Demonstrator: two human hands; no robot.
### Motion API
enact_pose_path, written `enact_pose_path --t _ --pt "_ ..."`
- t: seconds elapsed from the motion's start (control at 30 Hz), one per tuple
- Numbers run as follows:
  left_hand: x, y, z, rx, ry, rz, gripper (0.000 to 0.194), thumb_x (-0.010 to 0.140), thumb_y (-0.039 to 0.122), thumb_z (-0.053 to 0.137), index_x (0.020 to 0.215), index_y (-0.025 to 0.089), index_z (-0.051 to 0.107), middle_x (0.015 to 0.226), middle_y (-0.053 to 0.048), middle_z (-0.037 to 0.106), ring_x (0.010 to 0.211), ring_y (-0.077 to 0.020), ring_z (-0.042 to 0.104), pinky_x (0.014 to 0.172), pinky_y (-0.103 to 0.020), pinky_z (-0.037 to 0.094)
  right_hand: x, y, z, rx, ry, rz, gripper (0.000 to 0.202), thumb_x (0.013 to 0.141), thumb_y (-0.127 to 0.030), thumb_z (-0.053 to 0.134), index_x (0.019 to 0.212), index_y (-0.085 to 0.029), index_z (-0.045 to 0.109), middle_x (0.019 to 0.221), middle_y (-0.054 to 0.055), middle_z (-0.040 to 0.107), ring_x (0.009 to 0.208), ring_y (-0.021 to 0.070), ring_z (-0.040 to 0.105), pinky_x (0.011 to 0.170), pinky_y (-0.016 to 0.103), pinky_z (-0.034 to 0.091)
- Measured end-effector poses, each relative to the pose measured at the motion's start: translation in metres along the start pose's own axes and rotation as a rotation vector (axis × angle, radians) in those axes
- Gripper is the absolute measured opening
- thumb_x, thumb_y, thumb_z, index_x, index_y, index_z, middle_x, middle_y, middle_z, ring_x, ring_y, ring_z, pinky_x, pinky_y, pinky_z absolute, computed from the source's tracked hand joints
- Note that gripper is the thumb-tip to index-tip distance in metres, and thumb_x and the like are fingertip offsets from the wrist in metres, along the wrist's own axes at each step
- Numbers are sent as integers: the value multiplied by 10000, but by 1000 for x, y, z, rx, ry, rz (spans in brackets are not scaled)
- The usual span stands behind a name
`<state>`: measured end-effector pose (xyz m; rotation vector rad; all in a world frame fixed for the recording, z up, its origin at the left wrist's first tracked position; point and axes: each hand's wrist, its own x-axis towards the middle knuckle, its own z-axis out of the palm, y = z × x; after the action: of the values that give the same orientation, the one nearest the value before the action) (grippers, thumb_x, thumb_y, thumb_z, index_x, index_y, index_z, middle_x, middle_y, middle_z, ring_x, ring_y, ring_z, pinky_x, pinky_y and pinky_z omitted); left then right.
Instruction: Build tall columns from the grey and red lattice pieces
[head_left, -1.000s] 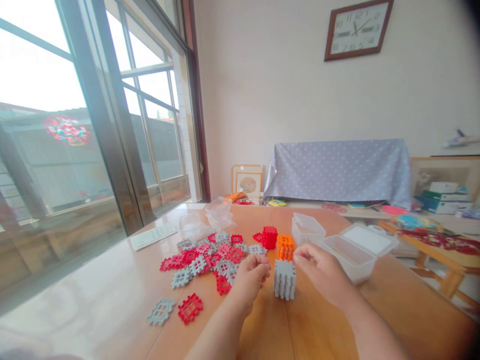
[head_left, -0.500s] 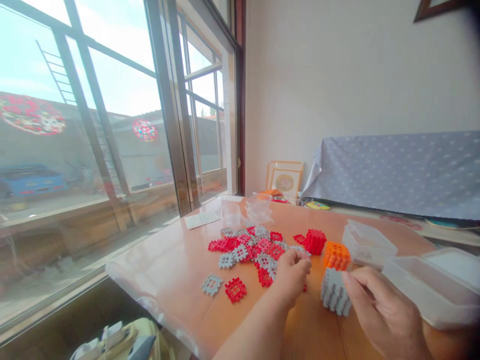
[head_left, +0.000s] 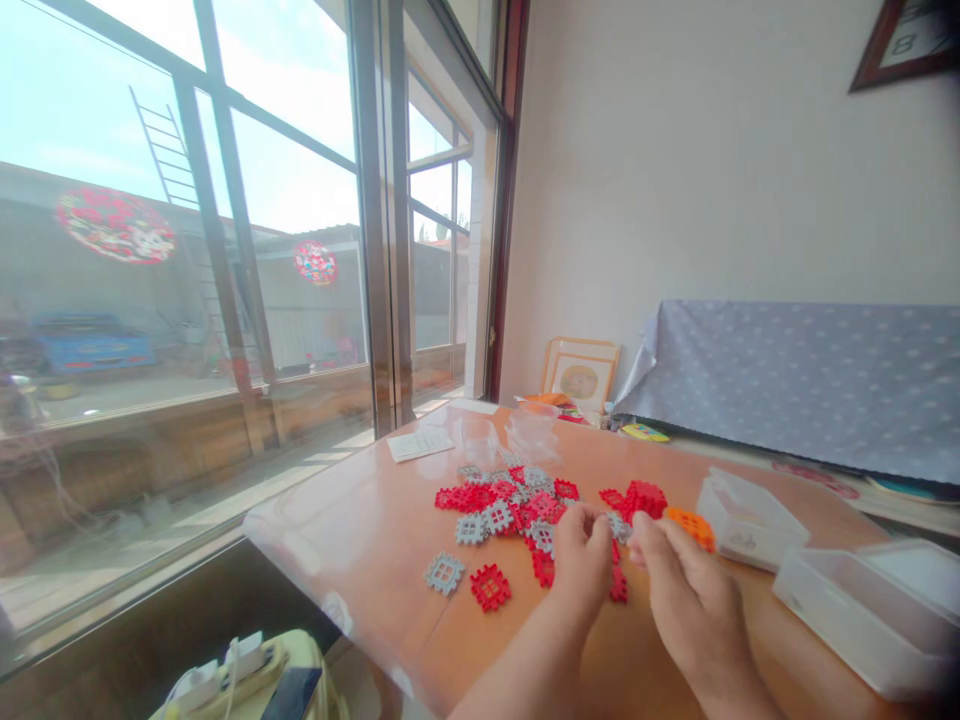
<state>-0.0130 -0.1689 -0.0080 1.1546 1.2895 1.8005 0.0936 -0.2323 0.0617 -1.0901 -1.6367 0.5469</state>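
Observation:
My left hand [head_left: 585, 560] is closed in a pinch at the right side of a loose pile of red and grey notched square tiles [head_left: 544, 507]. What its fingertips hold, if anything, is hidden. My right hand [head_left: 690, 595] is closed too, thumb and fingers together, just right of the left; its contents do not show. A grey tile [head_left: 619, 527] shows between the two hands. Behind the right hand stand a stack of red tiles [head_left: 645, 498] and a stack of orange tiles [head_left: 690, 526], partly covered. The right hand hides the grey stack.
One grey tile [head_left: 445, 573] and one red tile [head_left: 490, 588] lie apart, left of the pile. Clear plastic boxes [head_left: 750, 520] stand at the right, with smaller clear containers [head_left: 531, 436] and a paper sheet [head_left: 420, 443] at the back. A window [head_left: 300, 200] borders the left.
My right hand has moved left from the grey stack's side to near my left hand, and now covers that stack. The view has shifted slightly.

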Motion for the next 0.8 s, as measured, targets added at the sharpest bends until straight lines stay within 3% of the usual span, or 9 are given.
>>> enact_pose_path --t 0.13,0.3,0.43,0.53,0.63,0.8 --pt "23 18 -25 -145 141 -122 117 794 257 585 881 181 602 764 -11 598 691 -141 532 663 -261 416 8 4 36 149 106 76 448 949 -626 432 789 -246 607 706 41 673 665 216 605 644 295 475" --pt "67 43 -100 -62 166 -35 240 801 340 607 975 177 630 812 -15 626 723 -137 556 691 -253 435 8 17 78 151 57 20 443 971 -608 397 854 -239 612 726 45 671 741 231 632 689 305 484" --pt "98 35 -166 63 380 59 247 826 382 564 966 185 618 874 -32 657 803 -165 605 744 -280 464 2 31 92 37 -19 -72 346 991 -517 413 973 -244 625 885 64 706 858 241 652 791 338 507" --pt "109 16 -202 128 500 74 256 846 391 533 977 191 624 920 -45 670 870 -196 623 810 -318 465 1 47 98 -45 -34 -146 311 984 -476 434 1088 -251 623 1081 96 707 997 262 652 898 393 516" --pt "114 -1 -221 150 536 56 252 856 394 518 978 201 625 914 -44 675 878 -209 627 834 -334 460 1 57 106 -143 -47 -155 351 970 -476 443 1196 -257 598 1176 111 688 1077 278 644 933 434 528" --pt "125 -18 -226 129 484 -14 232 867 377 496 973 206 612 915 -48 673 887 -203 632 830 -323 475 2 49 127 -358 -188 -162 481 959 -438 461 1403 -253 468 1313 114 634 1217 290 587 1041 487 468"
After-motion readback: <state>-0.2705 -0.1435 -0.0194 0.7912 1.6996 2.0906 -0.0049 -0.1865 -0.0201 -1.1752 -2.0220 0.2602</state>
